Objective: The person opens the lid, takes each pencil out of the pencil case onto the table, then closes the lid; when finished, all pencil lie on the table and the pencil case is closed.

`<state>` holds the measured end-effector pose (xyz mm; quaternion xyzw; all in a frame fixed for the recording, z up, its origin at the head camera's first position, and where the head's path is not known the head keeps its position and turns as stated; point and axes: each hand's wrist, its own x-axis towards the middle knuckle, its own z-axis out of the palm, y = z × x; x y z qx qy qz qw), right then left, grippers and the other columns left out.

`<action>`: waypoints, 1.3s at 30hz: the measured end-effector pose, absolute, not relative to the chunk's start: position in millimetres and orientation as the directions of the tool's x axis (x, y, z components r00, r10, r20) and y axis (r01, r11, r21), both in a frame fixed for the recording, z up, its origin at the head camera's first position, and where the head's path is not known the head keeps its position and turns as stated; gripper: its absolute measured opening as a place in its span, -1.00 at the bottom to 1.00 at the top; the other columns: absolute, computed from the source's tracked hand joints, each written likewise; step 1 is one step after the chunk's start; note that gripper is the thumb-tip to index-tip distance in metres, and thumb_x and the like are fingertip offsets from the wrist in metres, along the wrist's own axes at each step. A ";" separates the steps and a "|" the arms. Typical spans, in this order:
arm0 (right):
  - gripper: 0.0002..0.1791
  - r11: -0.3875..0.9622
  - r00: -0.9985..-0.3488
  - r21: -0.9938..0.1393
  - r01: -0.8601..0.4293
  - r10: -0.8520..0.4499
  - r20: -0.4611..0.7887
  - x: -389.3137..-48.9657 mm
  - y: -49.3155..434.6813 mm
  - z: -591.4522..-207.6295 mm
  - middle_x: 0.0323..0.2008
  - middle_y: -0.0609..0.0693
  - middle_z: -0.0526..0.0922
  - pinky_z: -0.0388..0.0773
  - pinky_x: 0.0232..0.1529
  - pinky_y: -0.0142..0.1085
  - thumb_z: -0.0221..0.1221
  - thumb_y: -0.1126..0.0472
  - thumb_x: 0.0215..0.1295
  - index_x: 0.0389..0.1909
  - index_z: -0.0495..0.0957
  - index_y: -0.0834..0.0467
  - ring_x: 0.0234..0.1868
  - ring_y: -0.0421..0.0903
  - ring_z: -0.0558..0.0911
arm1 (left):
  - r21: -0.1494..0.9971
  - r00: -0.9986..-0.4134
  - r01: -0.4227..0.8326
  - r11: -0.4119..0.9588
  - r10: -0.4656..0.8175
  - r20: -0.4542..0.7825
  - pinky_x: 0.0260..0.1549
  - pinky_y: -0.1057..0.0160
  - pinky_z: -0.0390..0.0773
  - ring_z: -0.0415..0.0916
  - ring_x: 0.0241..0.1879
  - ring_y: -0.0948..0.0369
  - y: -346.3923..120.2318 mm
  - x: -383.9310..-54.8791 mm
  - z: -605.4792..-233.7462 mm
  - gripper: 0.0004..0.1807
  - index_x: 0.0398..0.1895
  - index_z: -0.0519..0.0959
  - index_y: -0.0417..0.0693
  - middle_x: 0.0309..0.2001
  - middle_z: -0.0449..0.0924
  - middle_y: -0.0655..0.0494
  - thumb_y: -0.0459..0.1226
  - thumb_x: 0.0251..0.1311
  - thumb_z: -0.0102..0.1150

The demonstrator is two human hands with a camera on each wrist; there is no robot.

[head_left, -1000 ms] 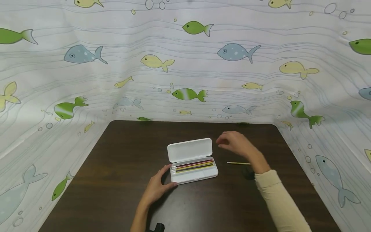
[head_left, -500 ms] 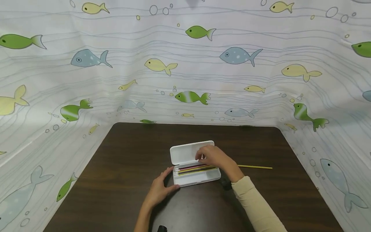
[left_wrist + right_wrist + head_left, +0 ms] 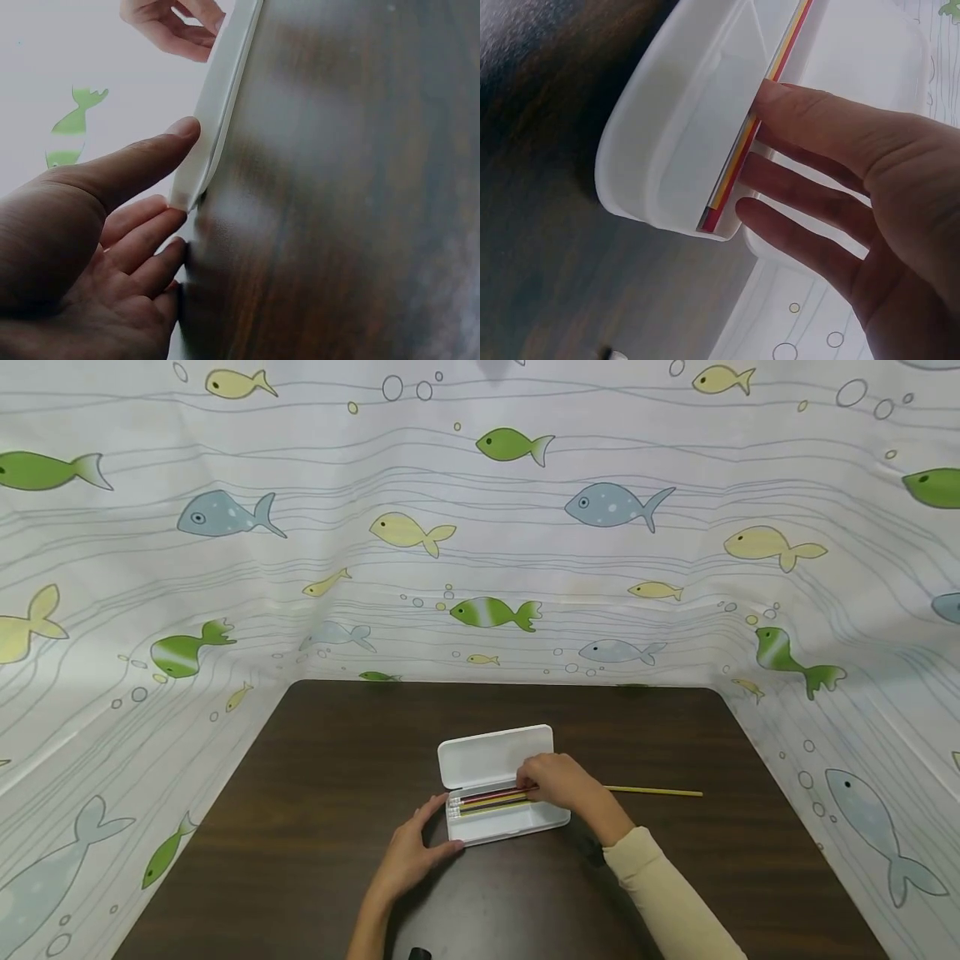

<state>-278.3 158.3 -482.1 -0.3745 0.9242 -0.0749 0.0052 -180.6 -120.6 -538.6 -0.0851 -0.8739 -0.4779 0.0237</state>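
Note:
A white pencil case (image 3: 496, 838) lies on the dark table with its lid (image 3: 491, 758) raised behind it. Several pencils (image 3: 480, 801), red, yellow and dark, lie side by side along its back part. My right hand (image 3: 558, 781) reaches in at the right end; in the right wrist view its thumb and fingers pinch the pencils (image 3: 727, 176) near their ends. At the case's left end, my left hand (image 3: 408, 852) steadies it with spread fingers. In the left wrist view, the thumb (image 3: 176, 131) touches the case's side wall and the fingertips meet its corner.
A yellow pencil (image 3: 652, 791) lies on the table (image 3: 337, 760) to the right of the case, partly hidden behind the right hand. A white cloth (image 3: 480, 552) printed with fish hangs behind the table and along both sides.
My right hand has moved left from beside the case, then down onto the pencils inside. The left hand stays at the left end. The view has shifted slightly.

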 end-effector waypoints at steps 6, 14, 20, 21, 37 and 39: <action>-0.88 0.702 -0.717 -0.162 -0.694 -0.694 0.063 -278.8 158.7 -481.4 -0.43 -0.22 0.55 0.51 -0.39 -0.32 0.44 0.19 0.10 -0.42 0.68 -0.06 -0.43 -0.33 0.47 | 0.828 -0.983 0.177 0.532 0.127 0.129 0.25 -0.30 0.14 0.12 0.35 -0.32 -121.5 -181.1 -539.5 -0.14 0.37 0.40 0.09 0.37 0.29 -0.22 -0.08 -0.07 0.54; -0.87 0.697 -0.716 -0.179 -0.694 -0.694 0.076 -281.4 156.9 -485.7 -0.46 -0.29 0.58 0.48 -0.43 -0.35 0.42 0.19 0.13 -0.47 0.64 -0.05 -0.45 -0.32 0.46 | 0.836 -0.987 0.156 0.526 0.122 0.108 0.26 -0.31 0.12 0.09 0.37 -0.31 -121.5 -179.2 -539.7 -0.13 0.38 0.38 0.09 0.39 0.26 -0.20 -0.09 -0.07 0.54; -0.86 0.689 -0.710 -0.179 -0.702 -0.698 0.097 -279.8 157.8 -483.1 -0.44 -0.28 0.61 0.50 -0.41 -0.32 0.44 0.18 0.10 -0.46 0.65 -0.06 -0.43 -0.32 0.48 | 0.834 -0.986 0.162 0.527 0.124 0.113 0.25 -0.32 0.13 0.09 0.36 -0.32 -121.6 -179.5 -539.7 -0.13 0.38 0.38 0.11 0.39 0.27 -0.20 -0.09 -0.07 0.54; -0.86 0.690 -0.710 -0.180 -0.701 -0.697 0.098 -279.3 157.9 -482.4 -0.44 -0.28 0.61 0.50 -0.40 -0.32 0.44 0.18 0.09 -0.46 0.64 -0.06 -0.43 -0.32 0.48 | 0.835 -0.986 0.162 0.527 0.123 0.113 0.25 -0.32 0.13 0.09 0.36 -0.32 -121.7 -179.5 -539.6 -0.13 0.38 0.38 0.11 0.38 0.27 -0.20 -0.09 -0.07 0.54; -0.82 0.737 -0.760 -0.184 -0.650 -0.634 0.143 -270.5 190.6 -472.4 -0.42 -0.26 0.60 0.50 -0.40 -0.32 0.46 0.22 0.06 -0.43 0.62 -0.06 -0.44 -0.31 0.46 | 0.825 -0.980 0.195 0.530 0.131 0.148 0.27 -0.28 0.14 0.15 0.34 -0.31 -122.3 -180.5 -541.0 -0.15 0.36 0.40 0.05 0.35 0.31 -0.25 -0.10 -0.07 0.54; -0.80 0.753 -0.776 -0.190 -0.630 -0.612 0.152 -269.3 204.6 -471.5 -0.42 -0.27 0.58 0.49 -0.40 -0.32 0.46 0.23 0.06 -0.42 0.62 -0.07 -0.43 -0.30 0.47 | 0.826 -0.980 0.197 0.529 0.128 0.151 0.27 -0.27 0.14 0.15 0.34 -0.31 -123.1 -180.4 -541.2 -0.15 0.36 0.40 0.05 0.35 0.31 -0.25 -0.11 -0.07 0.55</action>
